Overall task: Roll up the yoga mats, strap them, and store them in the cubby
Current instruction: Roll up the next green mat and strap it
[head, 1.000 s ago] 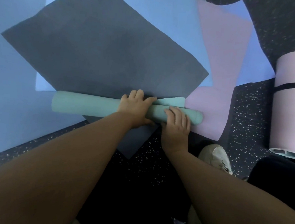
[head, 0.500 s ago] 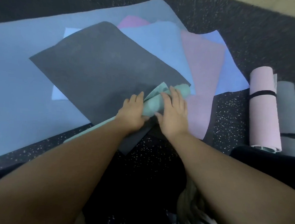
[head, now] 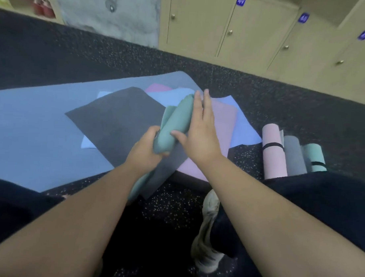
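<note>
A rolled teal mat point(head: 176, 121) is lifted off the floor, its far end tilted up and away. My left hand point(head: 147, 153) grips it round its lower middle. My right hand point(head: 200, 130) lies flat along its right side, fingers straight, thumb touching the roll. Under it, flat mats overlap on the floor: a dark grey mat point(head: 119, 119), a large blue mat point(head: 31, 127), a pink mat point(head: 222, 123) and a lighter blue mat point(head: 239, 120). At the right lie three rolled mats: a pink roll point(head: 272, 150) with a black strap, a grey roll point(head: 294, 155), a teal roll point(head: 315, 156) with a strap.
Beige numbered locker doors point(head: 255, 36) line the far wall, all closed. An open cubby point(head: 26, 1) with red items sits at the far left. The floor point(head: 304, 106) is dark speckled rubber. My shoe point(head: 208, 233) and dark trouser legs point(head: 321, 203) are close below.
The teal roll lay sideways on the mats under both hands; it has been lifted and swung end-on. The view has tilted up, showing the lockers.
</note>
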Tool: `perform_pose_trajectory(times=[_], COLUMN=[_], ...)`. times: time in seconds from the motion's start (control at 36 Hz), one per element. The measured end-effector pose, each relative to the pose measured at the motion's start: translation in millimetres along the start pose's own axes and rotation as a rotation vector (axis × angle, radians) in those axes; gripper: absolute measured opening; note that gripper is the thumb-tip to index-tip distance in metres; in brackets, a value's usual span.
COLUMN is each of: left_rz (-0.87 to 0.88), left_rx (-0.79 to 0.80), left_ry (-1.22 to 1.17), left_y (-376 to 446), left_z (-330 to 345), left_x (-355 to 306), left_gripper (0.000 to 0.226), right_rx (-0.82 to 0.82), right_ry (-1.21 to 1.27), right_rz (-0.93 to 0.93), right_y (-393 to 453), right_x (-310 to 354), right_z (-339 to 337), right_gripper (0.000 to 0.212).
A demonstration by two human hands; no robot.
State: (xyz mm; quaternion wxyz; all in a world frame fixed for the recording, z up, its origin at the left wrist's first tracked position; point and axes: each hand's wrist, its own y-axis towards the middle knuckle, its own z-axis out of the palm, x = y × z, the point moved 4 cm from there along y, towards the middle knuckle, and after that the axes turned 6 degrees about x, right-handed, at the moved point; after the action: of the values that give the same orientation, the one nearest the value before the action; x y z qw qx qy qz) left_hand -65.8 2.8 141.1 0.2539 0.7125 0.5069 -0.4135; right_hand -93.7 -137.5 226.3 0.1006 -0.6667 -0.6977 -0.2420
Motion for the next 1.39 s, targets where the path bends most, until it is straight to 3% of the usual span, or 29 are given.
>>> perform_pose_trajectory(times=[0.11,0.22,0.31,0.61,0.94,1.08,1.19,1.31,1.39], left_rz=[-0.008,0.026,0.046,0.068,0.076,0.145,0.197,0.164,0.135], left_rx=[0.002,0.041,0.057,0.116,0.100,0.057,-0.015,-0.004,0.013], left_ry=[-0.099,-0.211,-0.221,-0.213,-0.281,-0.254,-0.398,-0.458,-0.359], left_y=[-18,-29,-33,-42,-41,-37,-29,-20,-27], left_z=[3,11,19,38,39,35,25,20,25], left_x=[-17,-34,-34,-34,-46,-53,-77,-85,-72], left_gripper=[0.057,0.057,0.054,0.048,0.041,0.030,0.023,0.047,0.051], right_rx=[0.083,0.043,0.041,0.125,0.201,0.121,-0.035,-0.102,0.020], right_ry=[0.019,-0.003,-0.055,0.005,0.145,0.239,0.221,0.223,0.166], right_rz=[-0.081,-0.162,-0.198,-0.074,-0.075,-0.085,-0.159,-0.191,-0.155], right_y=[-12,-25,-35,-56,-59,-54,-47,-45,-45], right_x=[23,40,40,15,8,14,29,33,23], right_z=[-18,-37,-41,-30,-20,-26,-40,-44,-34], right_gripper=[0.098,0.085,0.089,0.085,0.086,0.066,0.065,0.065,0.065])
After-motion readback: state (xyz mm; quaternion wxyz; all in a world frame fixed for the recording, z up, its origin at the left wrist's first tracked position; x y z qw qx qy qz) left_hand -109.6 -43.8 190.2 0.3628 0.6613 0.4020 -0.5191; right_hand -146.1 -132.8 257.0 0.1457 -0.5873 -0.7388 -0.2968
